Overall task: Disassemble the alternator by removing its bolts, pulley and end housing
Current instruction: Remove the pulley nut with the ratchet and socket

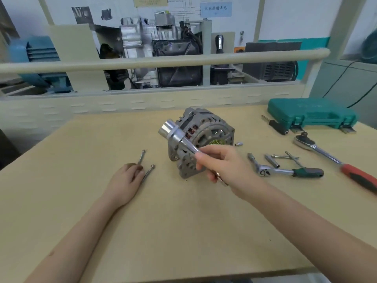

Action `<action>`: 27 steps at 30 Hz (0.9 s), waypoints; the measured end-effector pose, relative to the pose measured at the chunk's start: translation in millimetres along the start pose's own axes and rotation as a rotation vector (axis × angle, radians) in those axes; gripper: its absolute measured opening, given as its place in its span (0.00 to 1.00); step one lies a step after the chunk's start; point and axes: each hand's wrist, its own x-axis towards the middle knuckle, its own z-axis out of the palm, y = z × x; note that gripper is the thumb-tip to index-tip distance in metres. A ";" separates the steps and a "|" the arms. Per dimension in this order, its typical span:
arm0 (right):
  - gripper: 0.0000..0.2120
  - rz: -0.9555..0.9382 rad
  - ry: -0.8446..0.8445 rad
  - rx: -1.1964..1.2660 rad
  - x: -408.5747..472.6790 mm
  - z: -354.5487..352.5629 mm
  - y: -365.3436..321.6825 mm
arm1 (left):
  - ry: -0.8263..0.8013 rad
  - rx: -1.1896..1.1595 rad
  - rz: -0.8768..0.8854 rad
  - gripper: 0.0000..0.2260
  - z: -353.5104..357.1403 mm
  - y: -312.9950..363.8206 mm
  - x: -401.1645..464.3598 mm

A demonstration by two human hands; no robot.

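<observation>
Two long bolts (145,164) lie under my left hand (124,180), fingers flat on them. My right hand (222,165) grips a ratchet with big socket (177,135), raised just in front of the alternator (206,137) mid-table (102,221); contact possibly, can't tell.

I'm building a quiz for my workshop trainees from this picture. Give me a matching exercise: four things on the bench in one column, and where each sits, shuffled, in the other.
Things:
1. alternator
2. green tool case
3. red-handled ratchet
4. two long bolts

Places:
A. far right corner of the workbench
B. at the left hand
C. middle of the bench, behind the right hand
D. right edge, in front of the case

Pairs: 1-C, 2-A, 3-D, 4-B
</observation>
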 end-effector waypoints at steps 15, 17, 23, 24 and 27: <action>0.07 0.513 0.478 -1.191 57.5 -214.3 81.8 | -0.025 0.064 -0.027 0.21 -3.8 9.6 -7.6; 0.06 0.524 0.477 -1.229 56.3 -219.8 89.7 | -0.024 0.060 -0.036 0.21 -4.6 10.8 -8.5; 0.12 0.597 0.396 -1.514 50.3 -208.2 78.0 | -0.021 0.058 -0.047 0.23 -5.4 12.7 -9.9; 0.14 0.520 0.408 -1.550 50.3 -197.7 70.3 | -0.004 0.049 -0.051 0.25 -5.9 14.2 -10.4; 0.23 0.141 0.426 -1.194 43.5 -142.7 49.3 | 0.175 -0.010 0.006 0.36 -7.3 31.2 -12.7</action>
